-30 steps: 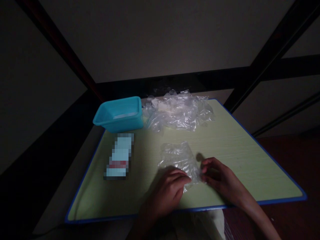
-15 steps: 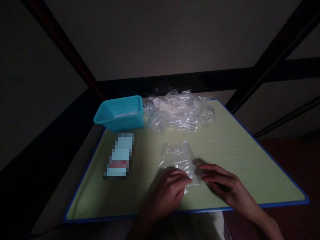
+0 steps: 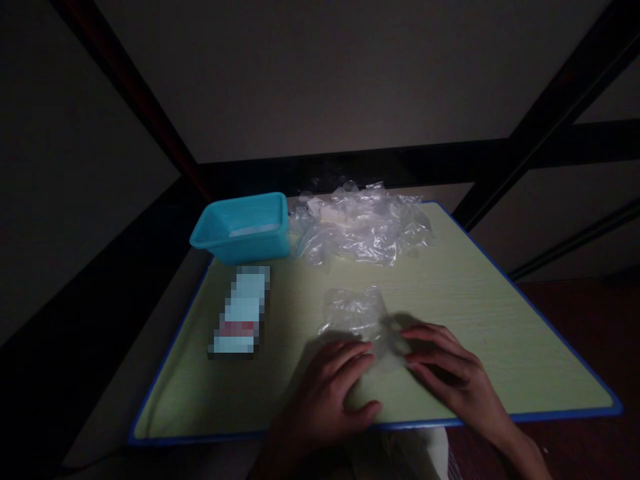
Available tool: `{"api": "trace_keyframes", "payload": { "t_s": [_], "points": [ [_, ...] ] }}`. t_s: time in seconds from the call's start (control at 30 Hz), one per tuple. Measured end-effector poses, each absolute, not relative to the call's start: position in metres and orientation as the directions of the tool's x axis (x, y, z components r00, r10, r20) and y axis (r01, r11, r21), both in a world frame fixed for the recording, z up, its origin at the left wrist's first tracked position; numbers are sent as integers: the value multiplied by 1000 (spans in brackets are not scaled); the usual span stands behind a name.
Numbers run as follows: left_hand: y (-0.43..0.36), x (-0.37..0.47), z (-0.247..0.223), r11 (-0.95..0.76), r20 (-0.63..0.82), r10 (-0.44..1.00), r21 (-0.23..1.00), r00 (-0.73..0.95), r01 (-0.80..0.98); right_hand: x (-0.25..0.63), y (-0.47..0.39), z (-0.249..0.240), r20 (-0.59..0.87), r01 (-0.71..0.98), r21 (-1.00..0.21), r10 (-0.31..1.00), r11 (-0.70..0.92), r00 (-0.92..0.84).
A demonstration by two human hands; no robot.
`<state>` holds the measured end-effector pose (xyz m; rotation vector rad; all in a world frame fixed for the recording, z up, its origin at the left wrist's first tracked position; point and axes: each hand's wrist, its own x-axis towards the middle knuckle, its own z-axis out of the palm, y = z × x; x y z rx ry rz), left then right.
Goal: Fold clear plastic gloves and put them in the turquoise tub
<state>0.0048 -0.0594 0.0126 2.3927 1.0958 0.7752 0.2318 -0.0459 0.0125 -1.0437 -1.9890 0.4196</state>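
Note:
A clear plastic bag [image 3: 354, 312] lies flat on the table in front of me, its near edge partly covered by my hands and their shadow. My left hand [image 3: 335, 383] rests at the bag's lower left, thumb spread away from the fingers, gripping nothing. To the right of the bag is my right hand [image 3: 447, 363], fingers curved and apart, with the tips close to the bag's right edge. Whether those fingertips touch the plastic I cannot tell.
A pile of crumpled clear plastic bags [image 3: 370, 227] lies at the back of the pale table [image 3: 480, 300], which has a blue edge. Left of the pile stands a turquoise bin [image 3: 250, 247] with something white inside. A pixelated flat object, seemingly a phone [image 3: 243, 310], lies nearer.
My left thumb has moved away from the fingers, which have lifted from the bag's near edge. My right hand has shifted only slightly. The bag lies nearly where it was.

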Motion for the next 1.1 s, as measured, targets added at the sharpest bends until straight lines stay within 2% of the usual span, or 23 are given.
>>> {"api": "trace_keyframes", "payload": {
  "t_s": [0.1,0.17,0.4,0.5,0.6,0.73,0.93,1.1],
  "points": [
    [-63,3,6,-671,390,739,357,549,650,228,-46,12,521,476,-660,811,581,-266],
    [-62,5,2,-664,439,729,269,525,697,224,-46,12,520,451,-682,815,576,-255],
    [-53,2,-8,-639,505,702,136,502,757,221,-47,12,517,439,-685,812,582,-269],
    [-52,-1,-8,-656,507,689,133,517,743,226,-46,9,508,485,-629,794,607,-335],
    [-52,-1,-7,-657,516,688,146,510,740,232,-42,4,480,554,-501,746,664,-461],
    [-51,1,-4,-656,480,709,180,517,733,232,-37,3,449,558,-398,685,728,-574],
    [-48,0,10,-652,394,745,255,539,714,231,-33,9,395,554,-440,706,707,-587],
    [-41,-2,24,-571,308,821,433,481,697,229,-29,12,362,557,-529,764,640,-534]
  ]
}}
